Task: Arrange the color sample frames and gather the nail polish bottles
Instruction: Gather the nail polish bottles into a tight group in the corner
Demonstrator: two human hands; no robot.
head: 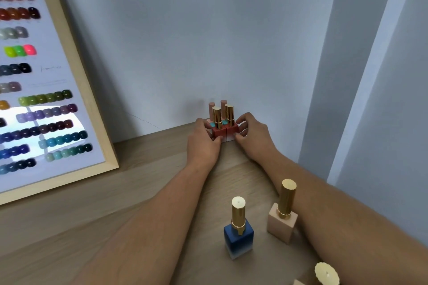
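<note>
A tight cluster of several nail polish bottles [224, 126] stands against the back wall: two red ones with gold caps in front, two with pink caps behind. My left hand [203, 141] presses the cluster's left side and my right hand [251, 134] its right side, fingers curled around the front bottles. A blue bottle [238, 236] with a gold cap stands near me, and a beige bottle [282, 222] with a gold cap stands beside my right forearm. Another gold cap [327, 273] shows at the bottom edge. A wood-framed color sample frame [76, 71] leans against the wall at left.
The wooden tabletop [143, 176] runs from the frame to the wall corner on the right. The grey wall [208, 41] closes the back, and a wall edge [370, 99] juts out at right, close to my right arm.
</note>
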